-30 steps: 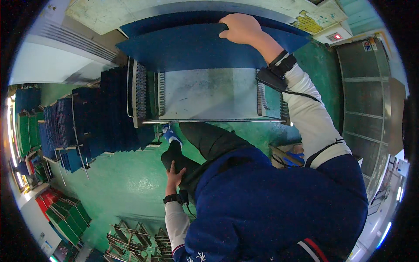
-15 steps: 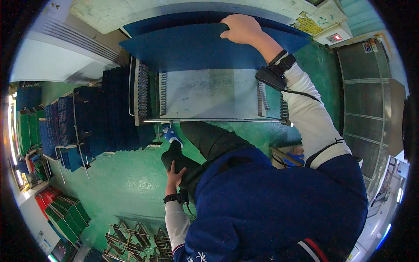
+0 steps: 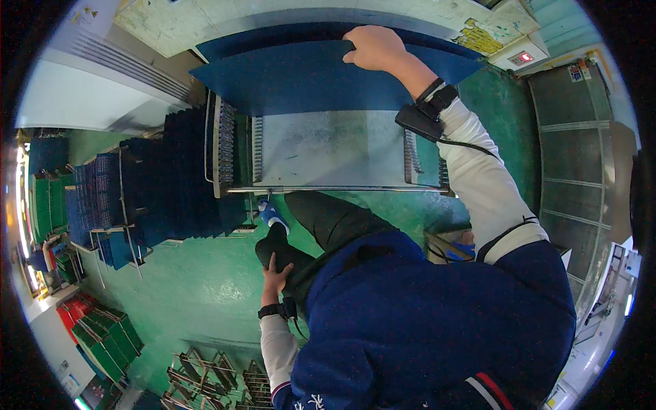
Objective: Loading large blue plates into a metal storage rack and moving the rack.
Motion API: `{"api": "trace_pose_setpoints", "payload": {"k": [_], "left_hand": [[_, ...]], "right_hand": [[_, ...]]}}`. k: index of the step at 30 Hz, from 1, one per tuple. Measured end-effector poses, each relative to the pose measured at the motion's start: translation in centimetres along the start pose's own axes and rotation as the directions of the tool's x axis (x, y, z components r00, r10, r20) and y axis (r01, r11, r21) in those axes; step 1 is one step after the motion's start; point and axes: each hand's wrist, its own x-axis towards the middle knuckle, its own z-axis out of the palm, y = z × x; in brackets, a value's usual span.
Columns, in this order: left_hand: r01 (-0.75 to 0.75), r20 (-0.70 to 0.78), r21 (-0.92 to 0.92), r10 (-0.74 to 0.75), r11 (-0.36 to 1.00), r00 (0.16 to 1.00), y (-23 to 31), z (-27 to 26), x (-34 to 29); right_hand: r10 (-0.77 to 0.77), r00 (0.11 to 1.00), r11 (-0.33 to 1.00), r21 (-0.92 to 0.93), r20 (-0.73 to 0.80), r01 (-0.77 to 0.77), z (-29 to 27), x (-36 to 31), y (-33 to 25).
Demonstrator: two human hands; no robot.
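My right hand is closed over the top edge of a dark blue panel, fingers on its far side. The panel stands upright at the back of a slotted metal rack, with another dark blue panel just behind it. Combs of slots line both sides of the rack, above a pale grey base. My left hand rests on my left leg near the knee, fingers spread, holding nothing.
On the left stand racks packed with dark blue panels. Green panels sit at the lower left, near bare metal racks. A grey panelled cabinet rises at the right. An open box lies on the green floor.
My right hand and the gripped panel have shifted very slightly down in the picture. My left hand stays on my leg.
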Motion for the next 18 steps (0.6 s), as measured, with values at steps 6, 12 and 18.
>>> {"api": "trace_pose_setpoints", "payload": {"k": [6,12,18], "left_hand": [[-0.009,-0.005,0.073,0.009,0.997,1.000,-0.1,-0.1,0.2],[-0.049,0.000,0.012,0.049,0.999,0.999,0.3,-0.1,-0.3],[-0.040,-0.012,-0.015,0.040,0.999,0.999,0.5,-0.1,-0.5]], "right_hand": [[-0.018,1.000,1.000,-0.006,-0.020,0.018,0.1,-0.1,0.1],[-0.025,0.999,1.000,-0.005,-0.027,0.025,0.0,-0.2,0.1],[-0.008,1.000,1.000,-0.024,0.020,0.008,-0.3,0.0,-0.1]]}}
